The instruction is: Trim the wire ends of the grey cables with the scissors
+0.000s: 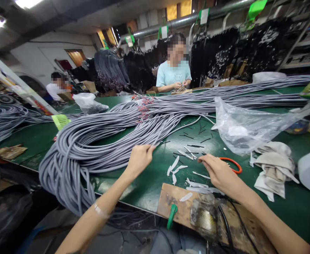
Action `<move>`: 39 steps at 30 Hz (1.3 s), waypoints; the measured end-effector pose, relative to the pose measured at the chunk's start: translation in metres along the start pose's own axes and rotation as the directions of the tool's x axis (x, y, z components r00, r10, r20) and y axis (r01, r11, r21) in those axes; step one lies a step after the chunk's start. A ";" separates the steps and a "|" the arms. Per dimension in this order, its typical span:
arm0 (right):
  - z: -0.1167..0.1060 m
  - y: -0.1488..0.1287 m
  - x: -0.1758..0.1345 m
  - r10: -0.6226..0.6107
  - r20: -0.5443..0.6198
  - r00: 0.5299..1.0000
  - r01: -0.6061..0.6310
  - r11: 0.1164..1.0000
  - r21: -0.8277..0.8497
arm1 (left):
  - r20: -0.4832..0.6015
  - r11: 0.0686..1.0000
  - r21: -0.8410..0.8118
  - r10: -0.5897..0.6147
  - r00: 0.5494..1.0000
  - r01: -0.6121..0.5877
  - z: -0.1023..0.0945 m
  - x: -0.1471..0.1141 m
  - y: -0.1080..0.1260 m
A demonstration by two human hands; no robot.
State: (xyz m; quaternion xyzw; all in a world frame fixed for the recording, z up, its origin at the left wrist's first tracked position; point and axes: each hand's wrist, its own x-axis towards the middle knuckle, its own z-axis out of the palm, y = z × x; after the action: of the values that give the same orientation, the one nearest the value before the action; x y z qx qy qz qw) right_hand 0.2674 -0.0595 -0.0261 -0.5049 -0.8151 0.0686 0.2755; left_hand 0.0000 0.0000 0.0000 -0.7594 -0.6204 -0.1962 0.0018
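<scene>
My left hand is closed at the near edge of a large bundle of grey cables, thumb and forefinger pinched on what looks like one grey cable; its end is hard to see. Farther right, my right hand hovers over the green table with fingertips pressed together. What they pinch, if anything, is too small to make out. Beside that hand is an orange loop handle, partly hidden behind it. Short black tube pieces and white strips lie scattered between my hands. Thin red wires show at cable ends in the bundle.
A wooden board with a metal device and a green clamp handle sits at the near edge. Right of it are a crumpled cloth and a clear plastic bag. A co-worker sits across the green table.
</scene>
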 end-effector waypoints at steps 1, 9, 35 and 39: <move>0.000 -0.003 0.000 0.032 -0.060 0.998 -0.030 0.999 0.030 | 0.024 0.999 -0.020 0.025 0.999 -0.025 -0.008 -0.021 0.001; 0.022 -0.025 -0.005 0.120 0.089 0.989 -0.135 0.972 0.192 | 0.486 0.962 -0.243 0.012 0.874 0.122 -0.050 -0.159 -0.037; -0.017 -0.002 0.002 0.488 -0.173 0.855 -0.350 0.791 0.502 | -0.077 0.742 -0.465 0.509 0.857 -0.483 0.048 -0.009 0.101; -0.016 -0.010 0.003 0.519 -0.158 0.840 -0.234 0.609 0.757 | -0.061 0.735 -0.489 0.508 0.859 -0.469 0.040 -0.030 0.098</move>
State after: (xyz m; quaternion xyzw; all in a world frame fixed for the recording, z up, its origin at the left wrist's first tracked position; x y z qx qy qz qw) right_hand 0.2663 -0.0645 -0.0078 -0.5244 -0.5299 0.3410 0.5727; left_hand 0.0996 -0.0413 -0.0229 -0.8774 -0.3287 -0.3095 -0.1621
